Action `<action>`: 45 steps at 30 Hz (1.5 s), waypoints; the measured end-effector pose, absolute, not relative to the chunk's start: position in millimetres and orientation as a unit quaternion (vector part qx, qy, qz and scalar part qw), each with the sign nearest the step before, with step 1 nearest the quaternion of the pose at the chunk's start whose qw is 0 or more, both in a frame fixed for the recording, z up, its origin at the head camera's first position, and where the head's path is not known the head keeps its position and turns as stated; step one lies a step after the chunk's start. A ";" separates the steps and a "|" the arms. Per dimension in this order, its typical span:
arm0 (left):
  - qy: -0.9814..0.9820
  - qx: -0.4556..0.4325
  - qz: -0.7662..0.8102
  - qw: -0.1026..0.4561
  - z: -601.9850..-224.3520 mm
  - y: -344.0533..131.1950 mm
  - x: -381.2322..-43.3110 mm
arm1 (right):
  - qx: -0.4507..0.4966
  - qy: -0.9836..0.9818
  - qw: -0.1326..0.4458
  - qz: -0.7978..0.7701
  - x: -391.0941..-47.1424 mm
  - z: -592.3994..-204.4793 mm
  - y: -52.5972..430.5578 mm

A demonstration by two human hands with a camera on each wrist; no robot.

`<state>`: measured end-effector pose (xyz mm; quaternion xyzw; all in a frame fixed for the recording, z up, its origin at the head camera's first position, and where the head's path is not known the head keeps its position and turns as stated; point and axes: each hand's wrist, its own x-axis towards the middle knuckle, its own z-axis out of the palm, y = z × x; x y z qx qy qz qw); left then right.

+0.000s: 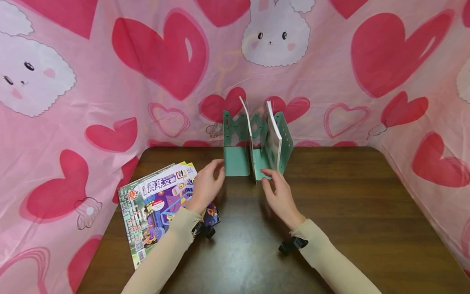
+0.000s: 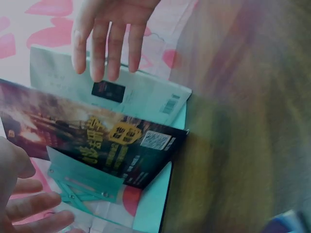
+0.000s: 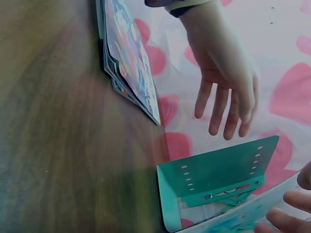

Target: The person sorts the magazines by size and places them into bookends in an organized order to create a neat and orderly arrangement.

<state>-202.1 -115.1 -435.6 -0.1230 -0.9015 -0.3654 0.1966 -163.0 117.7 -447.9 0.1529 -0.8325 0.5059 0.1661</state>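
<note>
A green metal expanding book stand (image 1: 236, 163) stands at the back of the table, with crossed bars behind. Two magazines stand upright in it: a thin one with a dark printed cover (image 2: 102, 131) near the middle, leaning slightly, and a pale-backed one (image 1: 275, 139) by the right end plate. My left hand (image 1: 207, 183) is beside the left end plate, its fingers loosely bent and holding nothing; whether they touch the plate is unclear. In front of the right section hovers my right hand (image 1: 280, 198), fingers extended and apart from the magazines.
On the table's left lies a fanned pile of magazines (image 1: 161, 208), partly under my left forearm. The brown wooden table (image 1: 349, 212) meets a pink heart-printed cloth (image 1: 176, 61) at the back and sides. Each wrist wears a black camera strap.
</note>
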 end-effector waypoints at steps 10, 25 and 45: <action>-0.916 -0.121 -0.351 0.150 -449.0 -118.4 -165.8 | 0.149 -0.846 0.156 0.487 -146.5 -448.9 134.2; -0.920 -0.121 -0.330 0.174 -458.7 -136.0 -147.0 | 0.109 -0.836 0.305 0.443 -180.1 -403.8 183.9; -0.923 -0.146 -0.299 0.193 -461.5 -133.8 -127.7 | 0.059 -0.854 0.295 0.424 -237.4 -401.4 181.7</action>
